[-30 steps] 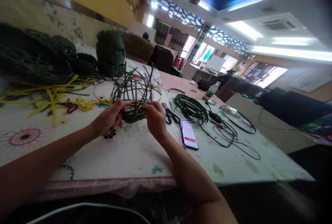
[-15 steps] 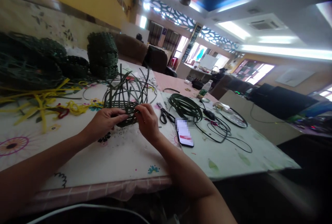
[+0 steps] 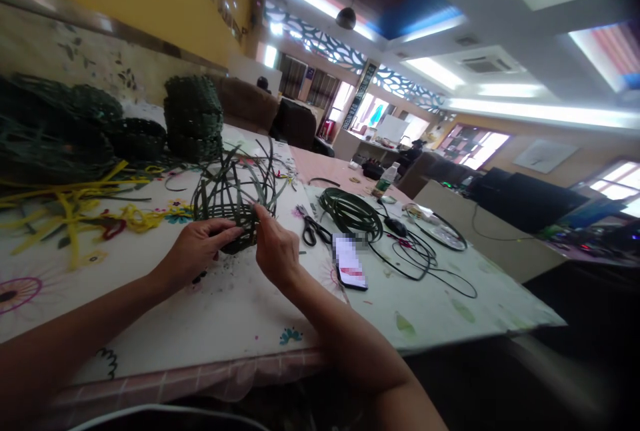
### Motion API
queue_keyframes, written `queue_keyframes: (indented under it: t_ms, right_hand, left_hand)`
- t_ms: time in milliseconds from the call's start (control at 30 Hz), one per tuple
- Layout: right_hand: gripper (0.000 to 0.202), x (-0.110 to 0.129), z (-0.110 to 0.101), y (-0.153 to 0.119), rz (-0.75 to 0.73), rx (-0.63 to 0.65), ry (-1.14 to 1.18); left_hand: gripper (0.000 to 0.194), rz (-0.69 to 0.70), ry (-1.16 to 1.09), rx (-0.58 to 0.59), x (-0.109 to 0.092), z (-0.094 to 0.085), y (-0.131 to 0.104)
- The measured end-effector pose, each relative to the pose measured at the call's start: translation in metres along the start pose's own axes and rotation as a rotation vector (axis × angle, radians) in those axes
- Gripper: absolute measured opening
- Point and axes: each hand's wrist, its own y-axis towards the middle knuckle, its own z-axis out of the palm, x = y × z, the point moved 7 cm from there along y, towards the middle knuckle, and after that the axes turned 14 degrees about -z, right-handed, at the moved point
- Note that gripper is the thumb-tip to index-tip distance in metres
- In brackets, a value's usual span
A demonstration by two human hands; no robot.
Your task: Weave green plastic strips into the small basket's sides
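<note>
A partly woven dark green basket (image 3: 225,201) lies on the flowered tablecloth, its loose strips curving upward and away from me. My left hand (image 3: 200,248) pinches the woven part at its near left side, thumb on top. At the near right side, my right hand (image 3: 277,248) is closed on the weave, with the index finger stretched along a strip; the exact strip under those fingers is hidden. Black-handled scissors (image 3: 314,228) lie to the right of my right hand. Beyond them rests a coil of green strip (image 3: 350,212).
A lit phone (image 3: 351,264) lies right of my right forearm. Yellow strips (image 3: 70,211) are spread at the left. Finished green baskets (image 3: 193,118) stand at the back left. A plastic bottle (image 3: 386,180) and a computer mouse (image 3: 395,226) sit farther right.
My right index finger has straightened and moved up along the basket's side. The basket has tilted slightly, while my left hand keeps its pinch. The whole view has shifted a little.
</note>
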Motion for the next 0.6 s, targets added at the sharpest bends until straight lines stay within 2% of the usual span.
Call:
queue_keyframes:
  t_ms: [100,200,300,467,600]
  right_hand:
    - [0.043,-0.010,0.003,-0.002,0.178,-0.012,0.214]
    - [0.039,-0.021,0.007,-0.004,0.423,-0.124,0.556]
    - [0.033,-0.023,0.013,-0.005,0.583,-0.242,0.846]
    - [0.033,-0.019,0.016,-0.006,0.732,-0.401,1.157]
    - [0.034,-0.019,0.017,-0.004,0.773,-0.391,1.203]
  left_hand:
    - [0.039,-0.012,-0.010,0.009,0.002,0.004,-0.003]
    - [0.037,-0.004,-0.031,-0.009,-0.001,0.004,-0.004]
    - [0.034,-0.025,-0.055,-0.046,-0.003,0.003,-0.006]
    - [0.040,-0.106,-0.140,-0.066,0.002,0.001,-0.004]
    - [0.039,-0.116,-0.189,-0.058,0.007,-0.001,0.001]
